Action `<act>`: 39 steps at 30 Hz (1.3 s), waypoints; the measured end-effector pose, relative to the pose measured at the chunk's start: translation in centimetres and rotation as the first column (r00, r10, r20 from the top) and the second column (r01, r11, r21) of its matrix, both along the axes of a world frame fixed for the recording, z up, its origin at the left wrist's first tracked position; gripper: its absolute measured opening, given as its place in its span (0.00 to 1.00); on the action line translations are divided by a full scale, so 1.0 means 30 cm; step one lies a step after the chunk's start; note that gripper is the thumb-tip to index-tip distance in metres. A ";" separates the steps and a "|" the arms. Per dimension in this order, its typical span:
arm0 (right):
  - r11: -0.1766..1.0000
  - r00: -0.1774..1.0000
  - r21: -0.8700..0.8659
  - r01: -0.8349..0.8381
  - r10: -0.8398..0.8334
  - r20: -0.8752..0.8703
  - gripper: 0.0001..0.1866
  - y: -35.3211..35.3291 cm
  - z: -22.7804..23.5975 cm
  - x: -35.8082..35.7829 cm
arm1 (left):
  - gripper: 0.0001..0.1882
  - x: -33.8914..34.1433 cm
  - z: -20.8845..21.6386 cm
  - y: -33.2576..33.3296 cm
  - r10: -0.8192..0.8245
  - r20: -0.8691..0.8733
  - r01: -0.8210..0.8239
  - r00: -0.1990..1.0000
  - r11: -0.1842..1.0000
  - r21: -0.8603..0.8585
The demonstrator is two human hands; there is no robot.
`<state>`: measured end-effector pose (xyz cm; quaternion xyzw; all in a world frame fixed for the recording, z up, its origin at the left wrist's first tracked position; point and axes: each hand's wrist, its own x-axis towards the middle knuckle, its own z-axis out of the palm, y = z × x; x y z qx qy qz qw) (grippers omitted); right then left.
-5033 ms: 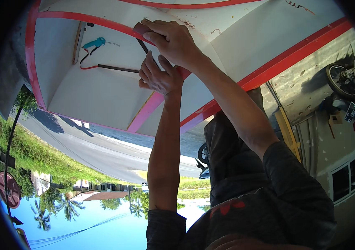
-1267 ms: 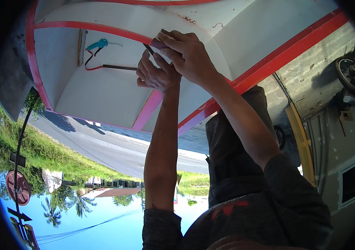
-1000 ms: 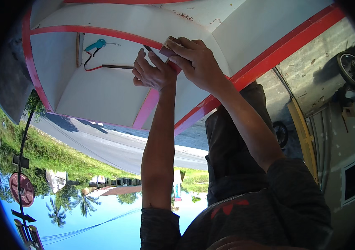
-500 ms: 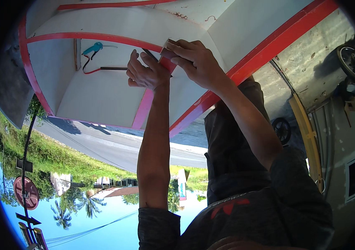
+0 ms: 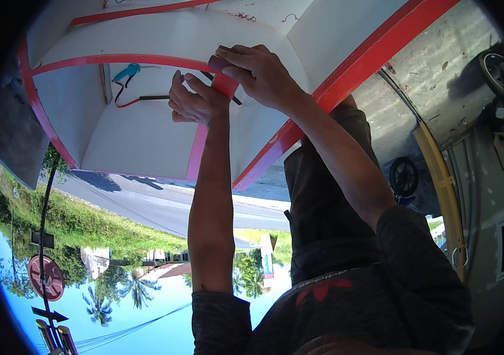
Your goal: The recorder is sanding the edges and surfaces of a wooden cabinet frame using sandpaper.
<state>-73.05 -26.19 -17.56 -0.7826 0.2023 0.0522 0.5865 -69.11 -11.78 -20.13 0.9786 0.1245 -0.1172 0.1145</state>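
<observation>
Pinching a brown pad (image 5: 217, 63) at the red frame (image 5: 127, 58), the right hand (image 5: 266, 76) sits near the left hand (image 5: 200, 105), whose fingers spread loosely

The brown pad (image 5: 217, 63) tilts; it touches the red frame (image 5: 224, 87).

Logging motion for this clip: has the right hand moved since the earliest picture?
Yes: the right hand is farther right along the red rim, away from the air gun.

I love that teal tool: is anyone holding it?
No, the teal tool sits inside the white compartment, apart from the left hand and the right hand.
</observation>
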 end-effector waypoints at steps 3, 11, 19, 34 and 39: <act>0.999 0.995 0.034 -0.003 0.007 -0.098 0.17 0.041 0.074 -0.110 | 0.24 0.012 0.015 0.094 -0.010 0.035 0.008 0.999 0.999 0.051; 0.999 0.997 0.016 -0.045 0.046 -0.057 0.20 0.010 0.059 -0.110 | 0.25 0.031 0.011 0.061 -0.006 0.011 0.006 1.000 0.999 0.049; 0.996 0.990 0.063 -0.064 0.071 -0.118 0.20 -0.014 0.036 -0.066 | 0.26 0.010 0.014 0.033 0.012 -0.011 -0.011 1.000 1.000 0.023; 0.999 0.994 -0.028 -0.041 0.038 -0.103 0.20 0.003 0.055 -0.120 | 0.27 0.023 0.024 0.038 0.007 0.017 -0.008 1.000 0.999 0.040; 1.000 1.000 -0.021 -0.019 0.019 0.015 0.16 0.033 0.055 -0.173 | 0.27 0.034 0.037 0.084 0.023 -0.009 -0.023 1.000 0.998 0.057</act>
